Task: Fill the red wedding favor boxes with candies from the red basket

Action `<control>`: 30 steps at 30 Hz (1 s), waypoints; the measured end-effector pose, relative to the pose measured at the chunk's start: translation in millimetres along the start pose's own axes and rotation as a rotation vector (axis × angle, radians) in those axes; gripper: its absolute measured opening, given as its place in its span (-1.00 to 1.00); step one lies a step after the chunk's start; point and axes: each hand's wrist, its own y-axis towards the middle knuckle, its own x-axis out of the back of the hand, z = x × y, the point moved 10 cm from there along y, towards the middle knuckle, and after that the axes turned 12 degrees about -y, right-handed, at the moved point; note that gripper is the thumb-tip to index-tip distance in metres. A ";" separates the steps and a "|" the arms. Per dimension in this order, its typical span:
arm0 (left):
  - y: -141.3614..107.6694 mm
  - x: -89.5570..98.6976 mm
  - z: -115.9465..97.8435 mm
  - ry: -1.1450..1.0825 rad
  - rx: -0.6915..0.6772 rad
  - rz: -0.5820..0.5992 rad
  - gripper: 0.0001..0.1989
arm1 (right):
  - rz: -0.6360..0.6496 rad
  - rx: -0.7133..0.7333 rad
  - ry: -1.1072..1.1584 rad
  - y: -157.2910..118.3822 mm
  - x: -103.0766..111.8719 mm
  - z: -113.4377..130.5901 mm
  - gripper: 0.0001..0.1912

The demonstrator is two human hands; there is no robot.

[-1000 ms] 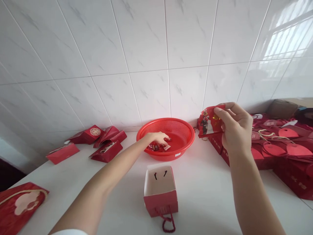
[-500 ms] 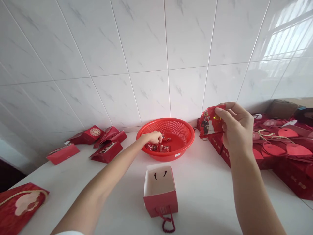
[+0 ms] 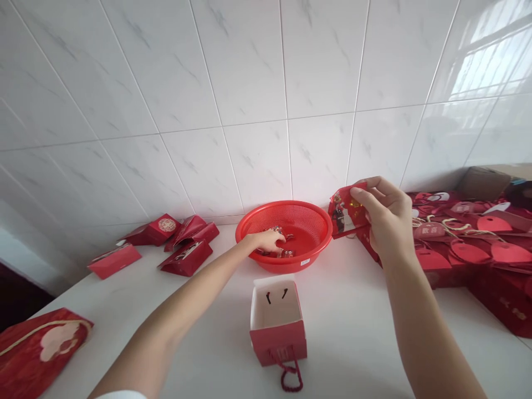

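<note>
- Head view: the right hand [image 3: 386, 213], at about 2 o'clock from the red basket [image 3: 278, 266], pinched a red packet [image 3: 344, 213] between thumb and fingers, its grip closed on the packet's right edge
- The packet, printed with small figures and a gold patch, hung tilted in the air by the basket's 3 o'clock rim; whether it touched that rim, I could not tell
- The left hand [image 3: 270, 241] reached down inside the basket, fingers bent among small wrapped pieces [image 3: 287, 254]; whether that grip was clenched on one or loose, I could not tell
- At 6 o'clock from the basket, near its front, an open-topped box [image 3: 277, 341] stood upright on the white bench [image 3: 341, 310], pale inside, with two dark cord ends [image 3: 285, 293] within and a dark red cord handle [image 3: 293, 382] drooping towards 6 o'clock
- At 9 o'clock lay several red cartons [image 3: 187, 260], and at 8 o'clock a red bag [image 3: 25, 357] with a pale cord
- At 3 o'clock, red boxes [image 3: 494, 305] stood crowded together, some with pale strings; the tiled wall [image 3: 253, 166] rose at 12 o'clock
</note>
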 end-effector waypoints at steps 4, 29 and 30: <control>7.7 -12.9 -10.0 0.032 0.030 0.091 -0.65 | 0.048 0.019 -0.008 -2.6 -7.7 2.2 -0.82; -87.9 66.1 -81.1 -0.679 -0.551 -0.374 -0.70 | 0.563 0.080 -0.659 -17.4 -69.0 -37.9 -0.61; -92.6 66.4 -84.7 -0.687 -0.568 -0.372 -0.71 | 0.588 0.096 -0.607 -19.1 -73.2 -35.6 -0.58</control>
